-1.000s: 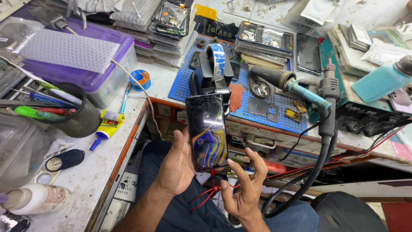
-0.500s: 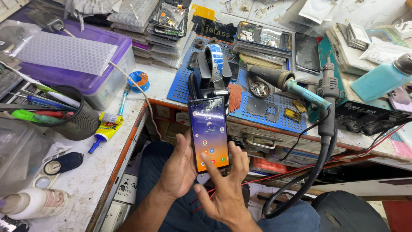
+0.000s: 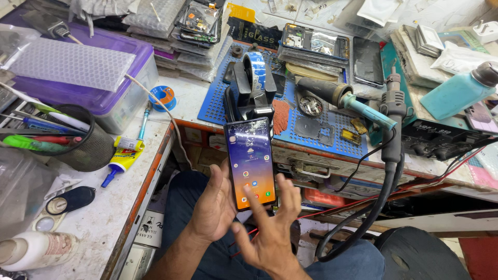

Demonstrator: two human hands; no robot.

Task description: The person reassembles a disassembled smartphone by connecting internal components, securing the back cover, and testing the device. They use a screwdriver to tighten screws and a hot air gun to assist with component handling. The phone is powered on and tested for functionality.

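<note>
A smartphone [image 3: 250, 161] with a cracked, lit screen showing app icons on a purple-to-orange background stands upright above my lap. My left hand [image 3: 213, 205] grips it from the left and behind. My right hand [image 3: 272, 233] is below it with fingers spread, the index fingertip touching the lower part of the screen. Both hands hover in front of the bench edge, over my jeans.
A blue perforated work mat [image 3: 321, 124] holds a black phone clamp [image 3: 251, 96], a soldering iron [image 3: 345, 98] and a hot-air wand [image 3: 391, 111] with black hose [image 3: 373, 207]. A purple-lidded box [image 3: 111, 78], mesh pen cup [image 3: 80, 142], glue tube [image 3: 122, 158] and teal bottle [image 3: 456, 93] crowd the bench.
The phone screen went from a dark wallpaper to a lit home screen with icons. My right hand rose from below the phone and its index finger now touches the screen.
</note>
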